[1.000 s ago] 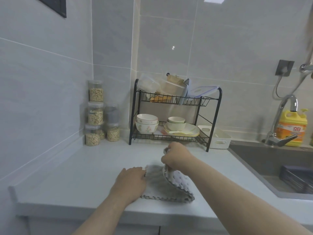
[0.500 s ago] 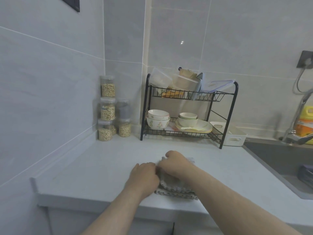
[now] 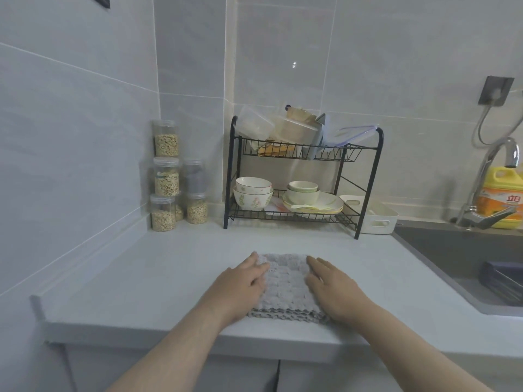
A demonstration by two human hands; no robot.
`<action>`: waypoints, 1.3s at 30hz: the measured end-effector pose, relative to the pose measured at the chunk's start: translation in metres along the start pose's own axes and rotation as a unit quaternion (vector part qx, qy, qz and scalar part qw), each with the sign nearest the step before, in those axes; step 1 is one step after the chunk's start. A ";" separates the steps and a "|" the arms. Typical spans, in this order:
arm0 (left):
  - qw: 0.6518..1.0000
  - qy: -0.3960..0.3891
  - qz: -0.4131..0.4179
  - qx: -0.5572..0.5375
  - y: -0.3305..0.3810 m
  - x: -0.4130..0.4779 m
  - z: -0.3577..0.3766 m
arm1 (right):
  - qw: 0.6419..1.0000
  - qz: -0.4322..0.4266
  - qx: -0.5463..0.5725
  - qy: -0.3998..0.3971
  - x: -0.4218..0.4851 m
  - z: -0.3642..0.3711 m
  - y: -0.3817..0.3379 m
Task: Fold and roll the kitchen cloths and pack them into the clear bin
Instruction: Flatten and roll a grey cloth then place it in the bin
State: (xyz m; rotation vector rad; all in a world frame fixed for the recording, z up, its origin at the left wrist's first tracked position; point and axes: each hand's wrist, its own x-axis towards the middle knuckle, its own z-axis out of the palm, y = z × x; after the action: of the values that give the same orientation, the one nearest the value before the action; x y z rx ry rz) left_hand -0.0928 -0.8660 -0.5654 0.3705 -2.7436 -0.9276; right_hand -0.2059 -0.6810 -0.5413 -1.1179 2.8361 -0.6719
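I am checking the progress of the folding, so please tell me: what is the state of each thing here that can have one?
grey cloth: folded in layers, lying flat on the counter, not yet rolled.
left hand: open, fingers flat on the cloth's left side.
right hand: open, flat on its right side.
jars: lids on, stacked.
tap: no water seen running.

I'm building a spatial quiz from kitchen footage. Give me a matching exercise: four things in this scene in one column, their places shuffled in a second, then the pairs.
1 grey cloth
2 floral bowls
3 yellow bottle
4 grain jars

A stacked in the wall corner
B pressed by the left hand and right hand, near the counter's front edge
C behind the tap
D on the black rack's lower shelf

Pairs: 1-B, 2-D, 3-C, 4-A
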 end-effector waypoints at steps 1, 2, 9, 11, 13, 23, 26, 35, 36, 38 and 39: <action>1.000 -0.008 0.000 0.020 0.000 0.000 0.001 | 1.000 -0.004 0.017 0.003 0.001 0.000 0.000; 0.999 -0.011 0.003 0.035 0.000 0.000 0.001 | 0.999 -0.008 0.039 0.005 0.002 0.000 0.000; 0.989 -0.047 0.013 0.142 0.003 0.002 0.002 | 0.986 -0.061 -0.114 -0.105 0.012 0.014 0.003; 0.983 -0.075 0.011 0.166 0.002 0.002 0.002 | 0.983 -0.066 -0.128 -0.115 0.012 0.019 0.013; 0.977 -0.095 0.012 0.188 0.001 0.005 0.001 | 0.982 -0.075 -0.133 -0.115 0.013 0.021 0.017; 0.991 -0.022 0.007 0.134 0.006 0.001 0.004 | 0.998 -0.001 0.043 0.054 -0.011 0.007 0.007; 0.997 0.073 0.018 -0.008 0.023 0.008 -0.007 | 0.985 -0.031 0.161 0.049 -0.010 0.007 0.010; 0.953 -0.102 -0.072 -0.277 0.069 0.057 -0.015 | 0.827 0.042 0.556 0.074 -0.003 -0.004 0.032; 0.919 -0.078 -0.086 -0.377 0.064 0.056 -0.009 | 0.806 0.055 0.585 0.068 -0.001 -0.004 0.035; 0.841 -0.041 -0.106 -0.529 0.055 0.051 0.007 | 0.806 0.073 0.585 0.055 0.000 -0.006 0.034; 0.824 -0.023 -0.108 -0.556 0.051 0.049 0.012 | 0.809 0.079 0.581 0.048 0.001 -0.006 0.034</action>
State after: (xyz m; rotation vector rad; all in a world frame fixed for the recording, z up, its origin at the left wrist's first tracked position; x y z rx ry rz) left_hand -0.1514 -0.8349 -0.5373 0.4003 -1.7159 -2.3398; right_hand -0.2302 -0.6572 -0.5494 -0.5666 1.7953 -2.0181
